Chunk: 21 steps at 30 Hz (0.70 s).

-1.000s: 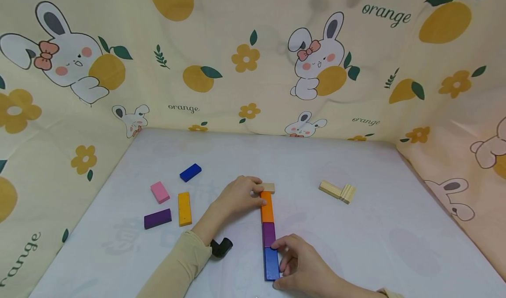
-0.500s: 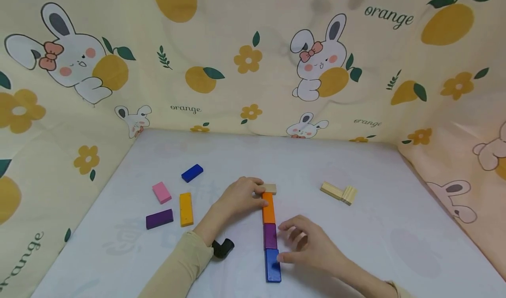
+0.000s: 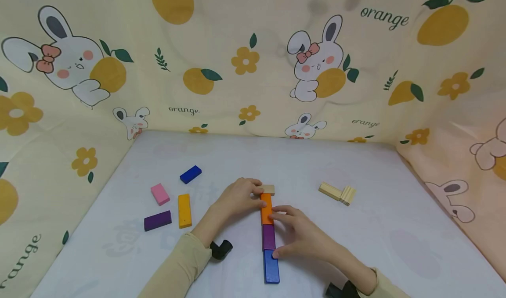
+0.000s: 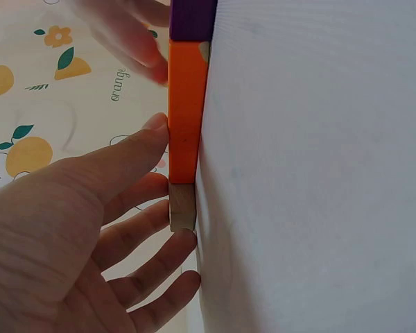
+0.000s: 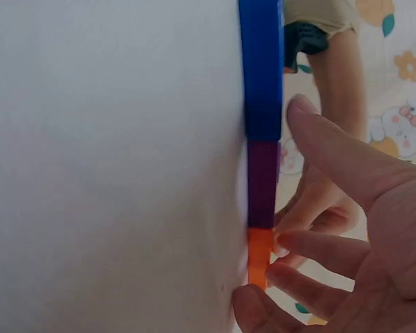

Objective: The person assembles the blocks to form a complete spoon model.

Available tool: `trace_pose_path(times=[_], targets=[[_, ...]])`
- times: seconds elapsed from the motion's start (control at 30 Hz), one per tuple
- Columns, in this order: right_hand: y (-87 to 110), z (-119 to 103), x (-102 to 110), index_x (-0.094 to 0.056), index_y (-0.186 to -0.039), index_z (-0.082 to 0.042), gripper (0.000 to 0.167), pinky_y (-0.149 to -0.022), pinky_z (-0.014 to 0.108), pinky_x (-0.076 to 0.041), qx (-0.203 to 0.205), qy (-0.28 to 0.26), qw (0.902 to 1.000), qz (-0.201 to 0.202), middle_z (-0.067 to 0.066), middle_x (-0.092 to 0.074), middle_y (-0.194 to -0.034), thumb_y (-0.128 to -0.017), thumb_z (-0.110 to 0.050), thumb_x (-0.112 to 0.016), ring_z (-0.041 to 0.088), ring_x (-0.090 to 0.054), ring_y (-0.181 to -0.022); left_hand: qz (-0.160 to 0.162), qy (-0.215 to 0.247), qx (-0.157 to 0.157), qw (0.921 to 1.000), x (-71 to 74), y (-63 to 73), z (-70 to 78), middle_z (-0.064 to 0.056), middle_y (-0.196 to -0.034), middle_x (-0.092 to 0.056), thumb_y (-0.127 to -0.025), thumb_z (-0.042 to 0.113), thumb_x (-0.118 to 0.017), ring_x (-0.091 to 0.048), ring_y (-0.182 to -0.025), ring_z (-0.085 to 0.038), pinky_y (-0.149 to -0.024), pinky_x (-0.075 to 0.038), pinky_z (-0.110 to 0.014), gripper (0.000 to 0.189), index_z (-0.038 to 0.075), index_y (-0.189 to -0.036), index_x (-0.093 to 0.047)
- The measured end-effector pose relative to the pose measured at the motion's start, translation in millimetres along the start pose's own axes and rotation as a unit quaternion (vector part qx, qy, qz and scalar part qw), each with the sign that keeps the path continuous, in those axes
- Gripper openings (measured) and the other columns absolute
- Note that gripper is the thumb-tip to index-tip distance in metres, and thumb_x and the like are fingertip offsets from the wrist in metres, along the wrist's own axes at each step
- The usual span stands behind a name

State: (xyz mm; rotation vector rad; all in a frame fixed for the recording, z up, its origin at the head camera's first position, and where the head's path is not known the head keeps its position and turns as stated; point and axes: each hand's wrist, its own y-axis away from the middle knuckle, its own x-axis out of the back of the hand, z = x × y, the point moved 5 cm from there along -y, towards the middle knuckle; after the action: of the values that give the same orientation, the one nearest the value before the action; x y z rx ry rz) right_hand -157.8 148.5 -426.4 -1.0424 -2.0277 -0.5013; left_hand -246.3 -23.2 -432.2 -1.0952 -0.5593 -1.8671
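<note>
A straight line of blocks lies on the white table: a natural wood block (image 3: 269, 189) at the far end, then an orange block (image 3: 266, 210), a purple block (image 3: 269, 237) and a blue block (image 3: 271, 269) nearest. My left hand (image 3: 237, 197) is at the far end, its thumb at the side of the orange block and its fingers loosely spread by the wood block (image 4: 183, 207). On the other side, my right hand (image 3: 306, 234) has extended fingertips at the orange block and its thumb (image 5: 304, 107) beside the blue block.
To the left lie a small blue block (image 3: 190, 174), a pink block (image 3: 160, 194), a yellow block (image 3: 184, 211) and a dark purple block (image 3: 157, 220). Several plain wood pieces (image 3: 331, 191) sit at the right. A printed cloth (image 3: 221, 34) walls the table's back and sides.
My right hand has moved away from me along the line, from the blue block to the orange one, its fingers spreading wider. My left hand has stayed at the far end.
</note>
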Motion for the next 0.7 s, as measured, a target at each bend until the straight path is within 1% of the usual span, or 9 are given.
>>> trace_pose_path(times=[0.13, 0.33, 0.57, 0.7], targets=[[-2.7, 1.8, -1.8, -0.055, -0.142, -0.011, 0.091, -0.105, 0.056, -0.034, -0.006, 0.014, 0.9998, -0.014, 0.005, -0.037, -0.152, -0.068, -0.055, -0.084, 0.032, -0.034, -0.134, -0.002, 0.007, 0.000, 1.0000, 0.5, 0.5, 1.0, -0.003, -0.134, -0.059, -0.089, 0.038, -0.073, -0.051, -0.124, -0.028, -0.103, -0.040, -0.045, 0.044, 0.012, -0.124, -0.070], [-4.9, -0.7, 0.3, -0.054, -0.142, -0.010, 0.090, -0.104, 0.053, -0.037, -0.006, 0.033, 0.9991, -0.027, 0.003, -0.037, -0.153, -0.070, -0.054, -0.084, 0.029, -0.037, -0.132, 0.002, 0.004, 0.000, 1.0000, 1.7, 0.2, 0.0, -0.002, -0.134, -0.059, -0.089, 0.039, -0.073, -0.051, -0.124, -0.028, -0.103, -0.040, -0.045, 0.045, 0.012, -0.124, -0.070], [-6.2, -2.6, 1.2, -0.055, -0.141, -0.007, 0.090, -0.103, 0.054, -0.037, -0.005, 0.033, 0.9991, -0.026, 0.007, -0.038, -0.152, -0.069, -0.052, -0.086, 0.032, -0.039, -0.130, -0.001, 0.005, 0.004, 1.0000, 0.6, -0.2, -0.9, -0.002, -0.134, -0.059, -0.089, 0.040, -0.073, -0.051, -0.124, -0.028, -0.103, -0.040, -0.045, 0.045, 0.012, -0.124, -0.069], [-6.9, -1.4, -0.1, -0.053, -0.142, -0.005, 0.093, -0.102, 0.054, -0.037, -0.007, 0.031, 0.9992, -0.023, 0.007, -0.039, -0.152, -0.068, -0.052, -0.086, 0.032, -0.039, -0.129, -0.003, 0.004, 0.007, 1.0000, -0.1, 0.5, -1.1, -0.002, -0.134, -0.059, -0.089, 0.040, -0.072, -0.051, -0.124, -0.027, -0.103, -0.040, -0.046, 0.045, 0.012, -0.125, -0.069]])
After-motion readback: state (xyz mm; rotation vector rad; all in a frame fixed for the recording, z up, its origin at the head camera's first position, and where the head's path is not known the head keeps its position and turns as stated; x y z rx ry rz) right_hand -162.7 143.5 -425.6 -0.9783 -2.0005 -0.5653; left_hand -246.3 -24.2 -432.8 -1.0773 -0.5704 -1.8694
